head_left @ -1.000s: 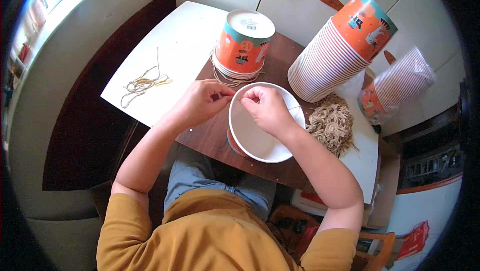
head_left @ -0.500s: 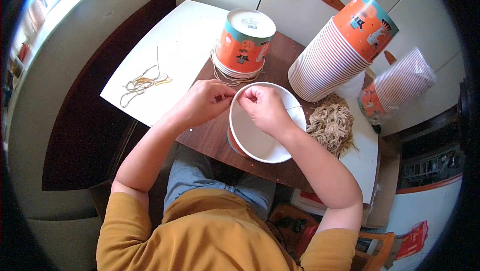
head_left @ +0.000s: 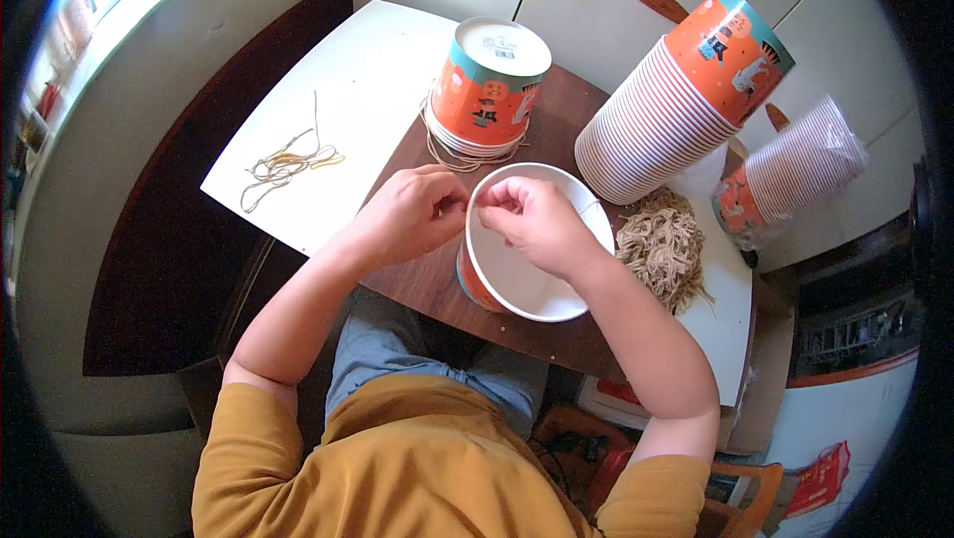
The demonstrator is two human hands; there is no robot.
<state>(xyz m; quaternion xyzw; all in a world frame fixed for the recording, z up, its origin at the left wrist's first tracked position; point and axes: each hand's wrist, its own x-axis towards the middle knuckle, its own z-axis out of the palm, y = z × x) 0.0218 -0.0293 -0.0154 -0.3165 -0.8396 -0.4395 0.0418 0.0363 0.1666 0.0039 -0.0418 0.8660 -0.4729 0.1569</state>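
Note:
A paper bucket point(head_left: 542, 298), white inside and orange and teal outside, stands mouth-up and slightly tilted at the table's near edge. Just outside its left rim is my left hand point(head_left: 415, 215), thumb and fingers pinched together. My right hand point(head_left: 537, 227) reaches over the mouth, its curled fingertips close together at the inner left wall. Whatever lies between the fingertips of either hand is hidden or too small to make out. A thin cord point(head_left: 590, 205) crosses the bucket's right rim.
Behind the bucket, upturned stacked buckets point(head_left: 485, 101) have cords around their rims. A tall leaning bucket stack point(head_left: 656, 111) and a tangled bundle of beige cord point(head_left: 663, 252) are at the right, with a plastic-wrapped stack point(head_left: 795, 165) beyond. Loose cords point(head_left: 288, 165) lie on the white tabletop point(head_left: 343, 71).
My left hand has drawn slightly away from the rim. My right hand's fingers have shifted at the inner wall, and the bucket sits slightly farther right.

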